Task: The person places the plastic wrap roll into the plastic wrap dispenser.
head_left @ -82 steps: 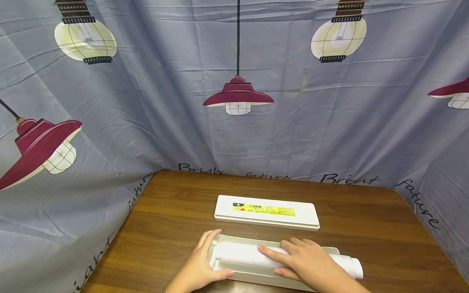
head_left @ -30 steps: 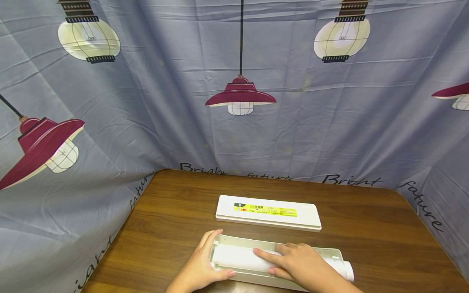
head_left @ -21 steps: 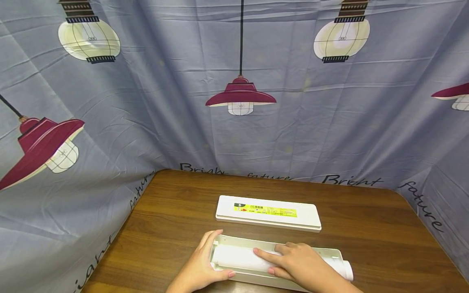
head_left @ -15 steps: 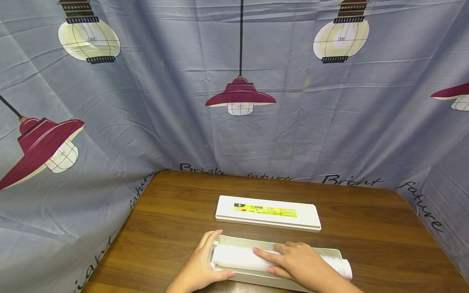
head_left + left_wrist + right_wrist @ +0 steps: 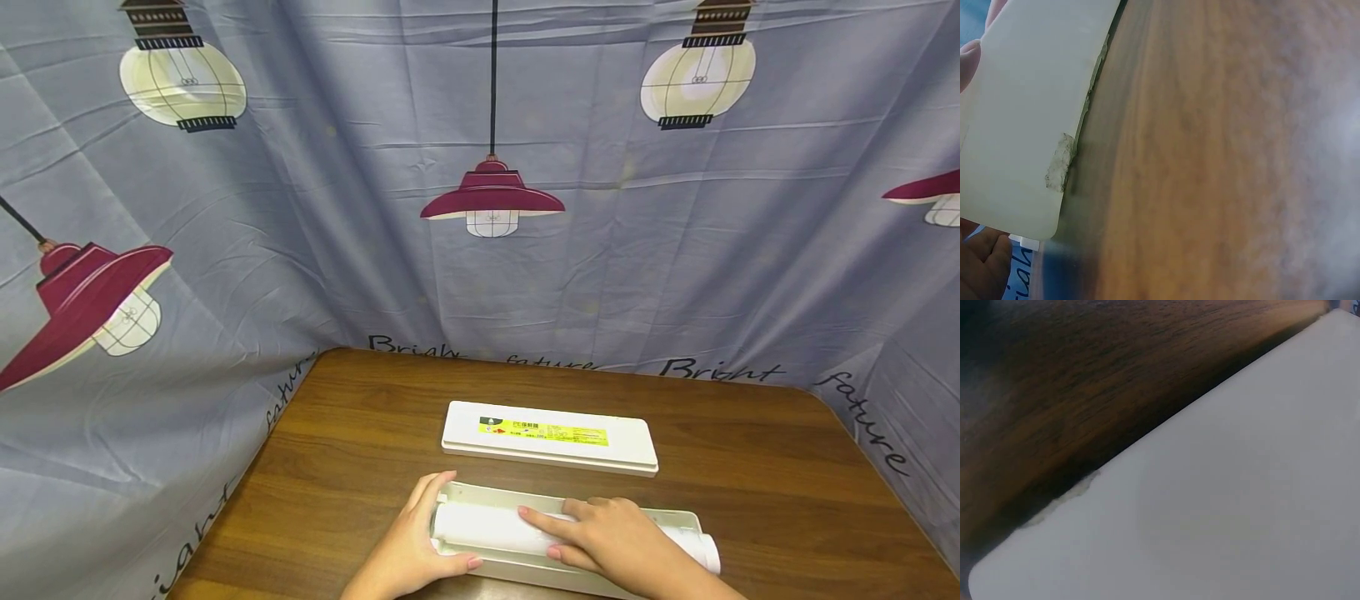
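Note:
A long, narrow white box (image 5: 525, 572) lies uncovered at the table's near side in the head view. Inside it is a white roll of cling film (image 5: 480, 527), its right end sticking out past the box's right end. My left hand (image 5: 408, 537) grips the box's left end, thumb on the near wall and fingers on the far side. My right hand (image 5: 615, 537) lies over the roll, index finger along its top and thumb on its near side. The left wrist view shows the box's wall (image 5: 1029, 112) with the left thumb (image 5: 967, 62). Only the white wall (image 5: 1222, 506) fills the right wrist view.
Behind the box lies its white lid (image 5: 551, 437) with a yellow label, a small gap between them. The brown wooden table (image 5: 352, 425) extends to both sides. A grey-blue curtain (image 5: 337, 233) with printed lamps stands along the back and sides.
Compared with the oldest frame, the roll has slid left, so less of it sticks out on the right; my right hand moved slightly left with it. The left hand stays in place.

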`<state>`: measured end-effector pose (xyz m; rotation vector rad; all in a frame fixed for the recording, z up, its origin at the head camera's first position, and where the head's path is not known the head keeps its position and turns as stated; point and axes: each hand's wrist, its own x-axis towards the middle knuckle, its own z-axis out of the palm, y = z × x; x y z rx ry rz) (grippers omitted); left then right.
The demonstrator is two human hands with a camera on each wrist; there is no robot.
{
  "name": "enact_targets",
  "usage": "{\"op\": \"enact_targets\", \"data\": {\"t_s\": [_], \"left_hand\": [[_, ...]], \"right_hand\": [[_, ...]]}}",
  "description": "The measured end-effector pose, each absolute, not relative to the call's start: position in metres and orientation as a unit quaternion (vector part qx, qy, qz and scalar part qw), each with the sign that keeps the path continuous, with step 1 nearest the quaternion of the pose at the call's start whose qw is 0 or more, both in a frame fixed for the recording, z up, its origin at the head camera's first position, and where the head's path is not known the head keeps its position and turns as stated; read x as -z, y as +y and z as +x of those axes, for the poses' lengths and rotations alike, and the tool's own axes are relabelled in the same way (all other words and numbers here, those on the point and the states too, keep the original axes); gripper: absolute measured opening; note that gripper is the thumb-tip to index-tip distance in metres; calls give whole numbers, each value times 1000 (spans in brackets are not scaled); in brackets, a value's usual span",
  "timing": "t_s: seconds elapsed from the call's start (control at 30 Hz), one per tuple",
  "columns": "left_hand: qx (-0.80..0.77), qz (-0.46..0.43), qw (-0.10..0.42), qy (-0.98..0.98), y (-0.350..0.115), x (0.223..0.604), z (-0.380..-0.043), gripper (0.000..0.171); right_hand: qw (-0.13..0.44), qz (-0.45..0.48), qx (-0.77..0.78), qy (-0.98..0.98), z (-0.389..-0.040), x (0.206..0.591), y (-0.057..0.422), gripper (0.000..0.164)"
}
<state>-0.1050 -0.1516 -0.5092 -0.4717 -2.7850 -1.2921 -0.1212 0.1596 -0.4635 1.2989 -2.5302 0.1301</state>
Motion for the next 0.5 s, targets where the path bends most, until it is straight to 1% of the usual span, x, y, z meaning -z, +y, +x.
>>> {"op": "enact_targets", "data": {"t_s": [0.13, 0.5], "left_hand": [[416, -151, 18, -896, -152, 510, -105, 108], [411, -153, 19, -898, -152, 510, -106, 107]], "right_hand": [[148, 453, -50, -878, -122, 464, 158, 51], [129, 456, -61, -878, -124, 471, 157, 51]]}}
